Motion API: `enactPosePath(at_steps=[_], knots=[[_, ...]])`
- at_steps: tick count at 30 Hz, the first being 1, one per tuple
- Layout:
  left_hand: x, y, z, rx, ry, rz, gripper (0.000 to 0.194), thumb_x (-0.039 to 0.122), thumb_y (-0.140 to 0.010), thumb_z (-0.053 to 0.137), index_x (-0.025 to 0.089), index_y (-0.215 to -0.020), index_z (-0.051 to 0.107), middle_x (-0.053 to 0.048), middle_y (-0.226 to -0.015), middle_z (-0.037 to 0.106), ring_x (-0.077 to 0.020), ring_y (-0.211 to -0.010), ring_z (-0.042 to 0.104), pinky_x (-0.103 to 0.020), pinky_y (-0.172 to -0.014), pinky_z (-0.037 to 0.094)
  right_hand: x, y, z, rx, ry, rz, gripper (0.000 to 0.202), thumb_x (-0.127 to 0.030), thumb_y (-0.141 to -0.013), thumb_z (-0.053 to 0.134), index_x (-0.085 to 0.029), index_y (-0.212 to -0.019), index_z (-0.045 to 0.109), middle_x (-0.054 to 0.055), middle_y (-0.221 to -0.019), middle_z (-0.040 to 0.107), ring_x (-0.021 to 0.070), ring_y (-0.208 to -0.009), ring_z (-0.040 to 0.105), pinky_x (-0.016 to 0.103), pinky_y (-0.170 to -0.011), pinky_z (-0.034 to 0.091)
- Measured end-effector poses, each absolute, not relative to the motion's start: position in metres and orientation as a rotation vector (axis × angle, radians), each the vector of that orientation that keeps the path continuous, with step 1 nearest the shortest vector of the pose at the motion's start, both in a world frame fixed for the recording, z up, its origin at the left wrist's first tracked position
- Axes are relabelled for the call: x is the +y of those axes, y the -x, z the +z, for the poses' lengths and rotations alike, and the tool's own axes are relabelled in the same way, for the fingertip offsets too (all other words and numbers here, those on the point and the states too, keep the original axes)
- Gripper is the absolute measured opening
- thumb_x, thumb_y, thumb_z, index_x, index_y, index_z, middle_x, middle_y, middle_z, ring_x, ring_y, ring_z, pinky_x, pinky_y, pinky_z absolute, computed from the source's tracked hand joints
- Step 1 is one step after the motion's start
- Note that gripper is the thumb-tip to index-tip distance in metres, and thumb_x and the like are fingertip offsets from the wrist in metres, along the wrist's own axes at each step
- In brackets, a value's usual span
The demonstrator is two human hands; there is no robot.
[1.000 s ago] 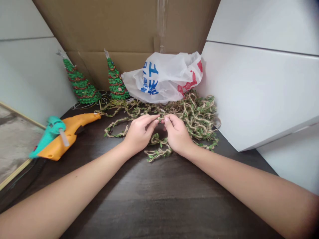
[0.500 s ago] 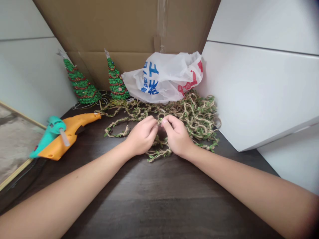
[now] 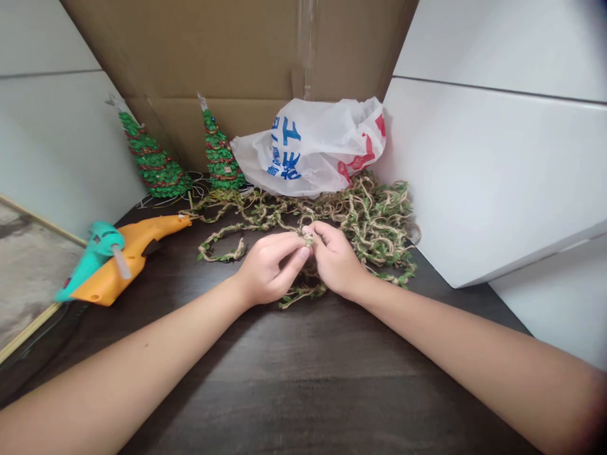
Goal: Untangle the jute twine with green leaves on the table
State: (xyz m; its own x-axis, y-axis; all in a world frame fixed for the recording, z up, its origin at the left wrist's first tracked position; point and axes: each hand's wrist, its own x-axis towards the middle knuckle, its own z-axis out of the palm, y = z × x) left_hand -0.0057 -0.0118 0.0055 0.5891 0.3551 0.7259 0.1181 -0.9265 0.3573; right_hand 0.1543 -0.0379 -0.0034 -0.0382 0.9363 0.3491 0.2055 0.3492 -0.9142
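A long leafy twine garland (image 3: 379,221), tan cord with small green leaves, lies in a tangled heap on the dark table. My left hand (image 3: 275,265) pinches a bit of the garland between thumb and fingers. Right beside it, my right hand (image 3: 336,259) is closed on the same piece, the fingertips of both hands nearly touching. One loose end of the garland curls on the table left of my hands, and another part shows below them, partly hidden by the hands.
Behind the garland lies a white plastic bag (image 3: 322,151) against cardboard (image 3: 227,44). Two small green trees (image 3: 156,164) (image 3: 222,155) stand at the back left. A teal and orange glue gun (image 3: 128,246) rests at left. White panels (image 3: 497,164) flank both sides.
My left hand has turned, its thumb now extended along the fingers, and has shifted slightly toward my right hand. A knot of garland now shows between the fingertips.
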Motion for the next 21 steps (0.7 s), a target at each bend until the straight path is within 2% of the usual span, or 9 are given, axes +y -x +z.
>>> enactPosePath(at_steps=[6,10,16,18,21], knots=[[-0.013,0.005,0.004,0.435,-2.494,1.411,0.014,0.013,-0.096,0.051,0.015,-0.091,0.064,-0.006,-0.082,0.069,-0.0148,-0.078,0.066,-0.026,-0.074,0.053,-0.039,-0.154,-0.005,-1.565,1.070,0.836,0.040,-0.044,-0.099,0.045,-0.021,-0.067,0.043,-0.003,-0.066,0.045,0.0112,-0.064,0.040,0.030,-0.063,0.032],[-0.011,0.004,0.000,0.509,-2.514,1.451,0.015,0.015,-0.097,0.052,0.013,-0.094,0.067,-0.008,-0.085,0.071,-0.0164,-0.080,0.068,-0.027,-0.075,0.054,-0.037,-0.153,-0.007,-1.603,1.024,0.862,0.038,-0.042,-0.100,0.044,-0.020,-0.069,0.047,-0.002,-0.067,0.049,0.0115,-0.066,0.043,0.029,-0.065,0.035],[-0.003,0.003,-0.001,0.874,-2.424,1.428,0.020,0.024,-0.099,0.051,0.015,-0.096,0.068,-0.007,-0.093,0.074,-0.0166,-0.083,0.069,-0.027,-0.077,0.051,-0.040,-0.152,-0.006,-1.574,1.124,0.815,0.033,-0.044,-0.100,0.044,-0.020,-0.077,0.050,-0.003,-0.068,0.049,0.0119,-0.066,0.045,0.028,-0.064,0.036],[-0.003,0.003,0.001,0.973,-2.413,1.375,0.023,0.027,-0.099,0.050,0.016,-0.087,0.066,-0.005,-0.084,0.071,-0.0154,-0.075,0.064,-0.027,-0.071,0.047,-0.042,-0.152,-0.005,-1.592,1.131,0.797,0.027,-0.041,-0.099,0.046,-0.021,-0.082,0.053,-0.003,-0.070,0.051,0.0119,-0.066,0.046,0.028,-0.065,0.038],[-0.003,0.003,0.005,1.015,-2.445,1.249,0.030,0.028,-0.099,0.047,0.017,-0.072,0.055,0.000,-0.066,0.056,-0.0123,-0.060,0.050,-0.027,-0.060,0.038,-0.045,-0.152,-0.003,-1.606,1.137,0.752,0.024,-0.038,-0.098,0.048,-0.020,-0.084,0.055,-0.002,-0.073,0.053,0.0120,-0.067,0.047,0.029,-0.067,0.039]])
